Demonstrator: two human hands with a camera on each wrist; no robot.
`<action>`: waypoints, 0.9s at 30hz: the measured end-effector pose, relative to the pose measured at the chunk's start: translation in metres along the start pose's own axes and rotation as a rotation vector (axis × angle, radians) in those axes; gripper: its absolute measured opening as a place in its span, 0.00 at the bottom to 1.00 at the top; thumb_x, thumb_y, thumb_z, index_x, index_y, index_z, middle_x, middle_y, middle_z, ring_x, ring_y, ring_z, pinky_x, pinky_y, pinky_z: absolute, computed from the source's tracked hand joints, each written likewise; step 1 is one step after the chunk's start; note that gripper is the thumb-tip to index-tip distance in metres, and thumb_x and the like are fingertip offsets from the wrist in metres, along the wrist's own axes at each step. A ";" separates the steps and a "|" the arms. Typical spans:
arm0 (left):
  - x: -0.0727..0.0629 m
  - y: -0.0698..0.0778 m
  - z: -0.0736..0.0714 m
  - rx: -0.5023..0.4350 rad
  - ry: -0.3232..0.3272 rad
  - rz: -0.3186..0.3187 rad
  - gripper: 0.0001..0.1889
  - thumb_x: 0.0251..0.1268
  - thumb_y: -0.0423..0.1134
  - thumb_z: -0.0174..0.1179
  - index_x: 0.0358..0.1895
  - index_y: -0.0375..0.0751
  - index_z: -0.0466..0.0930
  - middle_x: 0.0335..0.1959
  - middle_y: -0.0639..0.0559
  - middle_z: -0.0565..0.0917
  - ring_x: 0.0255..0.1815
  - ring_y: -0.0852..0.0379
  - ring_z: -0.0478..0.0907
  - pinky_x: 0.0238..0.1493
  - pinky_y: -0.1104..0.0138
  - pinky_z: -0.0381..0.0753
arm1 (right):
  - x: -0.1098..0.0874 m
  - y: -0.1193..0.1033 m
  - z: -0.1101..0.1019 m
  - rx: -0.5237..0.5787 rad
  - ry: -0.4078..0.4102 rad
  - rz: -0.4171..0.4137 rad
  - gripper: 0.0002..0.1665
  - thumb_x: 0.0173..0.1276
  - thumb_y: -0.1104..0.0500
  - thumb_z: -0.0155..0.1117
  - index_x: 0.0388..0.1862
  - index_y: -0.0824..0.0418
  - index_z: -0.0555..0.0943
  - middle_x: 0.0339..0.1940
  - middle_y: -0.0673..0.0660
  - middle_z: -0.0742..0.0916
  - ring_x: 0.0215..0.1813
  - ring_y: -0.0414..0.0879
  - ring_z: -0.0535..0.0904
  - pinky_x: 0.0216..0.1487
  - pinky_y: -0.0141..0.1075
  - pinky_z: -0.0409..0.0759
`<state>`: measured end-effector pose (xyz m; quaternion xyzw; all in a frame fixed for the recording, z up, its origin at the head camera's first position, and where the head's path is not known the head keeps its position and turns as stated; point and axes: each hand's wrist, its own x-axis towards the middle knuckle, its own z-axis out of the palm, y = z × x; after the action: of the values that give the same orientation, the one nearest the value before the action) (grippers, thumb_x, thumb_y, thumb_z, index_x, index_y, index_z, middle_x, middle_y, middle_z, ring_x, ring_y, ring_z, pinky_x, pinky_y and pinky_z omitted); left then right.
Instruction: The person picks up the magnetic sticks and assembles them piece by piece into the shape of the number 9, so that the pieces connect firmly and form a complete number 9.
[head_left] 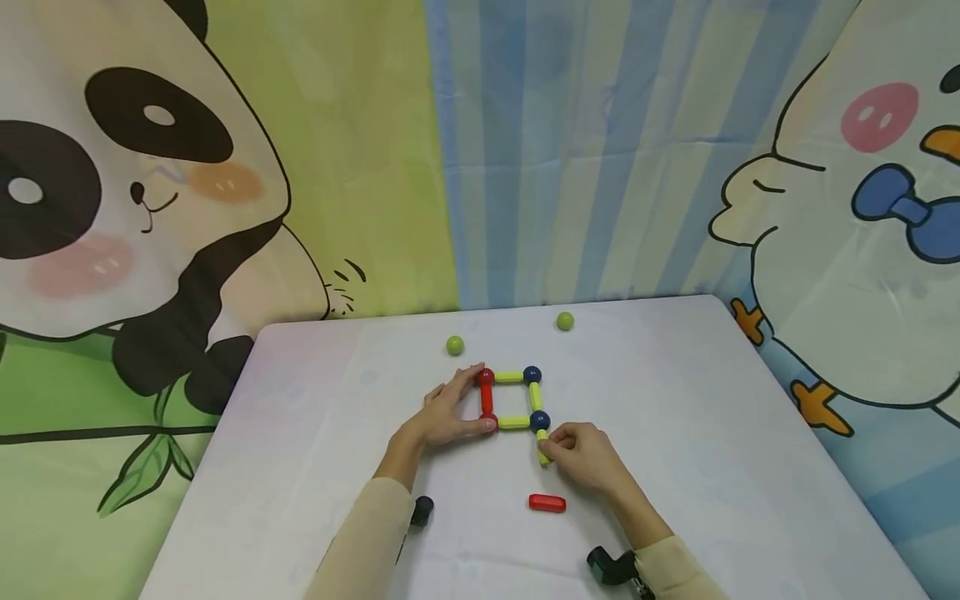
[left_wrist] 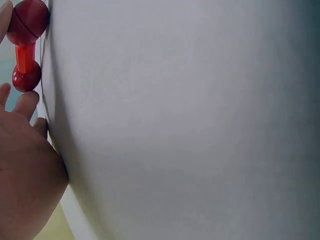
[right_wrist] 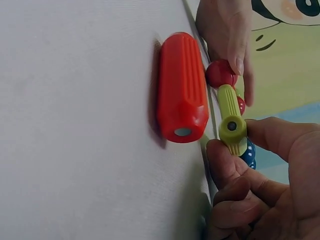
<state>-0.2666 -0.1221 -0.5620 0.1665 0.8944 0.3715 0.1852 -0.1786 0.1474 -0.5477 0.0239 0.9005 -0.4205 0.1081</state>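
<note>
On the table lies a square of magnetic rods and balls. Its left side is a red rod between two red balls; the other sides are yellow-green rods with blue balls at the right corners. My left hand holds the red side, thumb at the near red ball and fingertips by the far one. Between thumb and fingers, my right hand pinches another yellow-green rod. That rod points toward me from the near blue ball, apparently touching it.
A loose red rod lies in front of the square. Two green balls stand apart behind it, the right one farther back. Black wrist devices sit by both forearms. A printed curtain hangs behind the table.
</note>
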 end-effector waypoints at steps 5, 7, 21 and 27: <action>0.006 0.003 0.004 0.016 0.021 -0.007 0.53 0.56 0.68 0.69 0.82 0.73 0.47 0.83 0.56 0.57 0.86 0.51 0.41 0.81 0.44 0.38 | 0.005 0.002 -0.006 -0.001 -0.008 -0.007 0.11 0.69 0.50 0.71 0.34 0.56 0.86 0.23 0.49 0.83 0.29 0.43 0.73 0.31 0.35 0.70; 0.007 0.003 0.005 0.035 0.032 -0.004 0.53 0.57 0.70 0.67 0.82 0.74 0.45 0.84 0.57 0.55 0.86 0.50 0.41 0.80 0.43 0.39 | 0.008 0.003 -0.008 -0.007 -0.013 -0.017 0.11 0.69 0.50 0.71 0.34 0.55 0.85 0.23 0.48 0.84 0.29 0.42 0.74 0.31 0.34 0.70; -0.002 0.000 0.015 0.003 0.074 -0.098 0.49 0.58 0.73 0.63 0.80 0.84 0.45 0.85 0.49 0.51 0.84 0.36 0.41 0.77 0.35 0.47 | 0.061 0.015 -0.038 -0.075 0.009 -0.097 0.17 0.77 0.45 0.61 0.38 0.58 0.81 0.29 0.52 0.80 0.33 0.45 0.73 0.35 0.37 0.70; 0.003 -0.001 0.013 0.011 0.081 -0.087 0.49 0.58 0.73 0.63 0.80 0.83 0.45 0.85 0.50 0.52 0.85 0.40 0.43 0.79 0.40 0.43 | 0.093 0.012 -0.048 -0.053 0.029 -0.147 0.14 0.78 0.48 0.61 0.46 0.58 0.80 0.39 0.54 0.83 0.40 0.47 0.76 0.43 0.39 0.74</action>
<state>-0.2638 -0.1141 -0.5719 0.1133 0.9095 0.3648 0.1639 -0.2757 0.1875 -0.5465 -0.0388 0.9120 -0.4032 0.0645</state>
